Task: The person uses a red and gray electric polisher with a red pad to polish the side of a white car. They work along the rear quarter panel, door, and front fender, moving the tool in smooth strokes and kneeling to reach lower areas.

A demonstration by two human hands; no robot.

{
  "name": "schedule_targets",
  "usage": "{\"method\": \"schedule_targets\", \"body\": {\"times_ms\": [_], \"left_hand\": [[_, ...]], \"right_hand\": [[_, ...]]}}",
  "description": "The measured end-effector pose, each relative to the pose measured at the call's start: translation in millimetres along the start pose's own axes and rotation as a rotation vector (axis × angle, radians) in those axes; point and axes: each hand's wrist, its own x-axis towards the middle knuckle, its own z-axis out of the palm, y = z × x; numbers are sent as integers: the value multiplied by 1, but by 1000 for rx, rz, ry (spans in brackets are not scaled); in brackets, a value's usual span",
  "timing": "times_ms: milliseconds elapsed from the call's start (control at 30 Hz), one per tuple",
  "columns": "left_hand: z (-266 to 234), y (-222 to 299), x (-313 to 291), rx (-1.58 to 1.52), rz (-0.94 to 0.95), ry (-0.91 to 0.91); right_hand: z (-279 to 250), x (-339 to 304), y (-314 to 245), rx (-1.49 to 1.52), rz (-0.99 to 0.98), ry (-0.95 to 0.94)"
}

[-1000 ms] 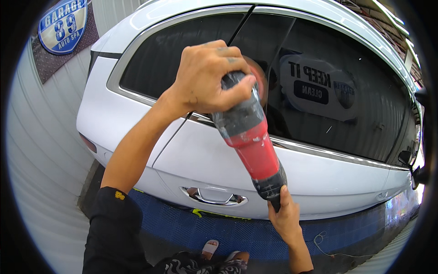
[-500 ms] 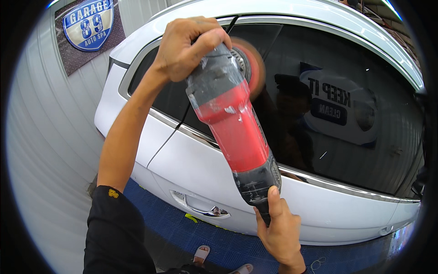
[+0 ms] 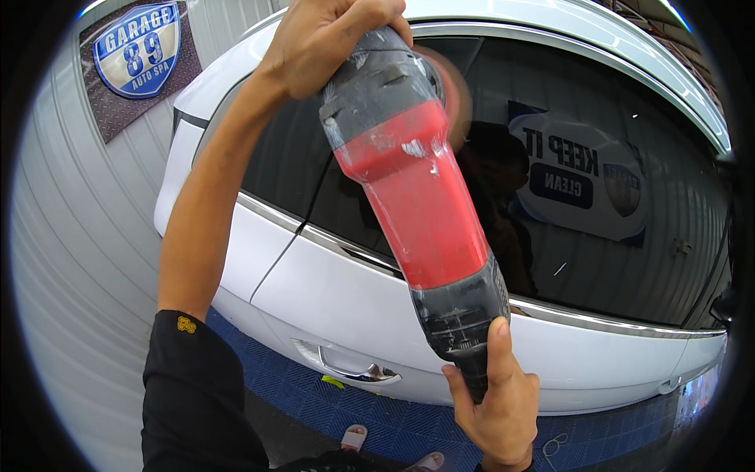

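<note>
While the polisher [image 3: 413, 197] ran against the dark side window [image 3: 598, 236] of the white car [image 3: 346, 299], the head view showed 2 hands sharing it end to end. Its red and grey body slanted from the upper middle of the frame down to the lower right, and the orange pad [image 3: 454, 90] at its head lay blurred against the glass near the top edge of the window, just under the roof line.

To do this step well, I judged that the pad should sit flat on the glass rather than tip onto 1 edge, with light, even pressure from above and slow overlapping passes. The pad also looked close to the chrome trim [image 3: 550, 47] along the frame, so keeping it off that strip seemed wise.

The left hand [image 3: 330, 39] was closed over the grey head of the tool, fingers curled down around the housing and pressing it toward the window. The right hand [image 3: 495, 401] was wrapped round the dark tail of the handle from below, its thumb laid up along the grip; whether a switch sat under it could not be told.

Below the hands sat the door handle [image 3: 350, 366], and blue floor tiles [image 3: 409, 429] ran under the car.
</note>
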Motion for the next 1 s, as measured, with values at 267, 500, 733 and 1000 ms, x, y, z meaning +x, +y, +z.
{"method": "schedule_targets", "body": {"times_ms": [267, 500, 733, 1000], "left_hand": [[-3, 21, -54, 155, 9, -18], [-10, 10, -38, 168, -17, -40], [-12, 6, 11, -14, 71, 28], [-9, 22, 33, 9, 20, -3]], "right_hand": [[11, -35, -14, -12, 58, -183], [15, -19, -14, 64, 34, -77], [-15, 7, -24, 87, 87, -56], [-28, 12, -21, 93, 63, -22]]}}
